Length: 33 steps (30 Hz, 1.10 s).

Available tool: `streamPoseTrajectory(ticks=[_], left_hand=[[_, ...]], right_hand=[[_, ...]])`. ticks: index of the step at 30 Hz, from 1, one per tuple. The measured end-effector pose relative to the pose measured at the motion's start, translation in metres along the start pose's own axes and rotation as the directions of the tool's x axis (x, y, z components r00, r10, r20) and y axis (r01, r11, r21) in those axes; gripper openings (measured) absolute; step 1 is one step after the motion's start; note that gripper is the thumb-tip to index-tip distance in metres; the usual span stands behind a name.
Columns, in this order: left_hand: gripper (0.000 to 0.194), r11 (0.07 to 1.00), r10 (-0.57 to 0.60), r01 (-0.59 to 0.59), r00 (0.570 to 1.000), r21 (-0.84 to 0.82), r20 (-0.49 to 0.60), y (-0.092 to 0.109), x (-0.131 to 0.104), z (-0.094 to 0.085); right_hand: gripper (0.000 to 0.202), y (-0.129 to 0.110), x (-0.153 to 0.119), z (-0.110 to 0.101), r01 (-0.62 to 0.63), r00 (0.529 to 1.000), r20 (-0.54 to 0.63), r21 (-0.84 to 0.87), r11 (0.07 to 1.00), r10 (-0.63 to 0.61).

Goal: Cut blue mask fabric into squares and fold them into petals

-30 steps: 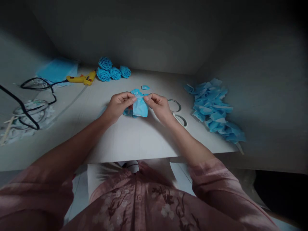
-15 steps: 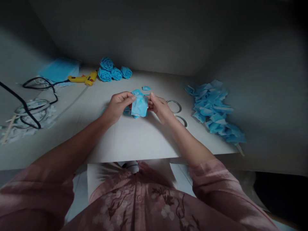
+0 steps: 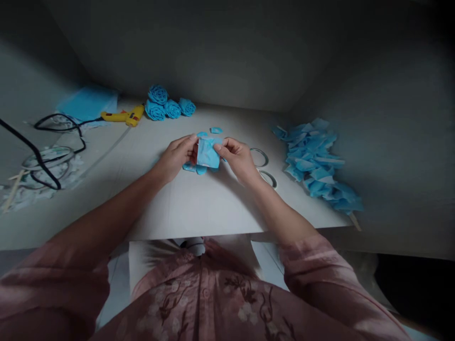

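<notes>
A thin, light-blue square of cloth-like material (image 3: 208, 154) is held up above the table between my two hands. My right hand (image 3: 239, 157) pinches it by the upper right corner, thumb on the front face. At its left edge my left hand (image 3: 177, 155) is closed, fingers curled; the fingertips are partly hidden by the square. Small cut blue pieces lie around and under my hands, among them one piece (image 3: 216, 130) just beyond the square and another (image 3: 189, 167) by my left fingers.
Several blue fabric roses (image 3: 157, 111) sit at the back. Left of them are a yellow glue gun (image 3: 130, 116) with its black cord and a blue stack of sheets (image 3: 88, 102). Tape rolls (image 3: 268, 179) lie by my right wrist, and a heap of blue pieces (image 3: 314, 161) is at the right.
My left thumb has come off the square's front and that hand is now at its left edge. My right thumb has moved onto the front, and the square has shifted slightly right.
</notes>
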State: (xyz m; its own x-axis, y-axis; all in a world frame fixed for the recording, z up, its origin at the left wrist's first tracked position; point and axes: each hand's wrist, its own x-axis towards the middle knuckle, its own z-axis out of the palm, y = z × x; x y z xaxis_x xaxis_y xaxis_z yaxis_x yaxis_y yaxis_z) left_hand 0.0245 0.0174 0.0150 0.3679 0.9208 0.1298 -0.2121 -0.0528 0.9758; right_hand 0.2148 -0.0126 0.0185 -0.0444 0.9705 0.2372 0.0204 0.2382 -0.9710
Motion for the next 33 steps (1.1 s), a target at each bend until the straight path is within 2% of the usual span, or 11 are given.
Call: streamPoseTrajectory(ticks=[4, 10, 13, 16, 20, 25, 33], left_hand=[[0.045, 0.999, -0.01, 0.008, 0.999, 0.051, 0.038, -0.0033, -0.0014, -0.0011], [0.038, 0.999, -0.009, 0.008, 1.0, 0.034, 0.01, -0.0023, -0.001, -0.003], [0.036, 1.0, -0.001, 0.001, 1.0, 0.023, -0.022, -0.0002, -0.0006, -0.0023], [0.033, 1.0, 0.021, -0.021, 0.999, 0.007, -0.048, 0.0004, -0.0004, -0.0013], [0.031, 0.999, 0.028, -0.029, 0.998, -0.016, -0.06, -0.0014, -0.0001, -0.0013], [0.03, 0.998, 0.039, -0.043, 0.997, -0.05, -0.068, -0.0029, 0.0008, -0.0024], [0.026, 0.996, 0.059, -0.053, 0.995, 0.068, -0.086, -0.0024, 0.0055, -0.0101]], right_hand=[[0.06, 0.0005, -0.0004, 0.001, -0.022, 1.0, 0.004, 0.02, 1.0, 0.022], [0.058, 0.0012, 0.0011, 0.0003, -0.028, 1.0, 0.002, 0.063, 0.998, 0.028], [0.063, 0.0009, 0.0011, -0.0004, -0.106, 0.993, 0.057, 0.134, 0.985, 0.099], [0.064, 0.0006, -0.0001, -0.0008, -0.161, 0.982, 0.124, 0.129, 0.979, 0.145], [0.053, 0.0012, -0.0014, -0.0015, -0.117, 0.985, 0.131, 0.041, 0.992, 0.111], [0.048, 0.0016, -0.0001, -0.0023, -0.089, 0.991, 0.105, 0.046, 0.995, 0.084], [0.051, 0.0087, 0.0062, -0.005, -0.039, 0.999, 0.028, 0.048, 0.998, 0.037]])
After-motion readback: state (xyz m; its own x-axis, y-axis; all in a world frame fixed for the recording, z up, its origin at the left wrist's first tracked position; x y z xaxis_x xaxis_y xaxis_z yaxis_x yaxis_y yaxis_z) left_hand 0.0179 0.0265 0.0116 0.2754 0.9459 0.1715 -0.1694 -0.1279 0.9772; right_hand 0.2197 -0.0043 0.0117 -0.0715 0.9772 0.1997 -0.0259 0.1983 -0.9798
